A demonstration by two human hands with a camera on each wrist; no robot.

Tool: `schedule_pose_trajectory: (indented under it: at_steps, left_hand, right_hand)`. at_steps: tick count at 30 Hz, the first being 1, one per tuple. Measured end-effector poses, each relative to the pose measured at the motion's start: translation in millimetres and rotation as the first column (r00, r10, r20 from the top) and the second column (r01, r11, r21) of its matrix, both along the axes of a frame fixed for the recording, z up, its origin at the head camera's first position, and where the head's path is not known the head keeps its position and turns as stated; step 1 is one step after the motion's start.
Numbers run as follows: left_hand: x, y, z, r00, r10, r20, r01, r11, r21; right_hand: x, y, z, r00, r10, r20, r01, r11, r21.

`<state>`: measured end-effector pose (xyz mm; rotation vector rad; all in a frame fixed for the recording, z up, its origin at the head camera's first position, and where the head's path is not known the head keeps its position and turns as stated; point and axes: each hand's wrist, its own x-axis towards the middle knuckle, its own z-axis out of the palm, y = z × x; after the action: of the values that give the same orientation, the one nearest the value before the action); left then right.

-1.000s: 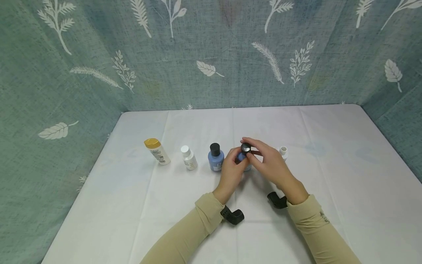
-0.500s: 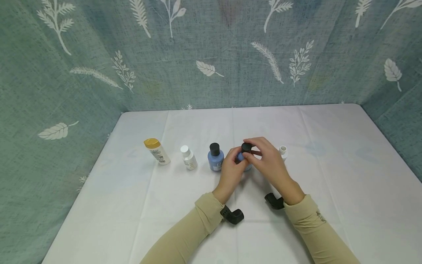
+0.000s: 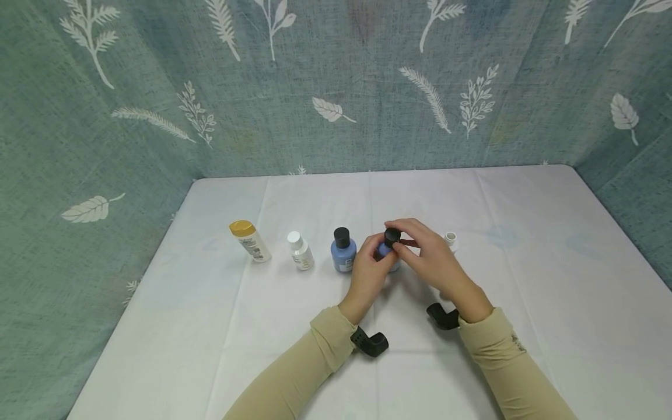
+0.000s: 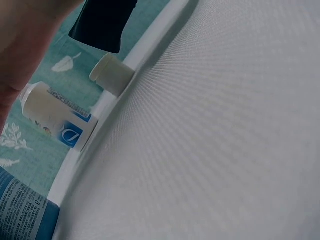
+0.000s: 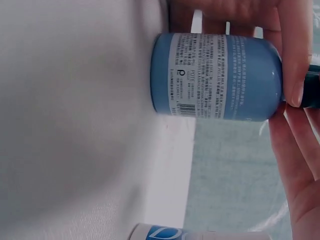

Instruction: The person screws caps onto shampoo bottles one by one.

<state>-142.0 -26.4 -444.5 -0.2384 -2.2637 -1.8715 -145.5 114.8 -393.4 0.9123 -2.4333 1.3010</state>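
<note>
A blue bottle (image 5: 255,77) with a printed label stands upright on the table between the hands. My left hand (image 3: 367,274) grips it, thumb along the front near the neck and other fingers behind it in the right wrist view. At the top, my right hand (image 3: 434,265) pinches the black bottle cap (image 3: 392,235) between thumb and fingers. The head view hides most of this bottle behind the hands. Just right of it is a white bottle (image 4: 57,115) with a blue label, its neck (image 3: 450,237) uncapped and its body partly behind the right hand.
A second blue bottle (image 3: 343,256) with a black cap stands close left of the left hand. Farther left are a small white bottle (image 3: 301,252) and a yellow-capped bottle (image 3: 252,242). A loose white cap (image 4: 112,75) sits on the table (image 3: 210,350).
The right wrist swung slightly left, then back right, its fingers staying at the black cap. My left hand and the standing bottles keep their places.
</note>
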Motion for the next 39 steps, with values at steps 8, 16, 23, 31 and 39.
schedule_pose_trajectory:
  at_steps: [8, 16, 23, 31, 39]
  left_hand:
    - [0.6, -0.5, 0.2, 1.0, -0.013, 0.009, 0.013, 1.0, 0.009]
    - [0.1, 0.1, -0.6, 1.0, -0.015, 0.007, 0.015, 1.0, 0.007]
    - [1.3, 0.6, 0.5, 0.999, -0.025, 0.036, 0.023, 0.998, 0.055]
    - [1.6, 1.4, 0.5, 0.999, -0.015, 0.03, 0.013, 0.998, 0.066]
    - [1.6, 1.4, -0.1, 1.0, -0.012, 0.026, 0.01, 0.999, 0.049]
  right_hand:
    - [-0.5, -3.5, -2.4, 0.998, -0.064, -0.015, 0.063, 0.997, -0.048]
    - [1.7, -10.3, -5.8, 0.986, -0.162, -0.031, 0.16, 0.985, -0.063]
    - [1.9, -11.7, -7.8, 0.979, -0.198, -0.048, 0.195, 0.979, -0.056]
    - [2.2, -12.3, -8.7, 0.975, -0.217, -0.056, 0.213, 0.975, -0.061]
    - [1.6, -13.4, -9.9, 0.973, -0.222, -0.063, 0.218, 0.974, -0.065]
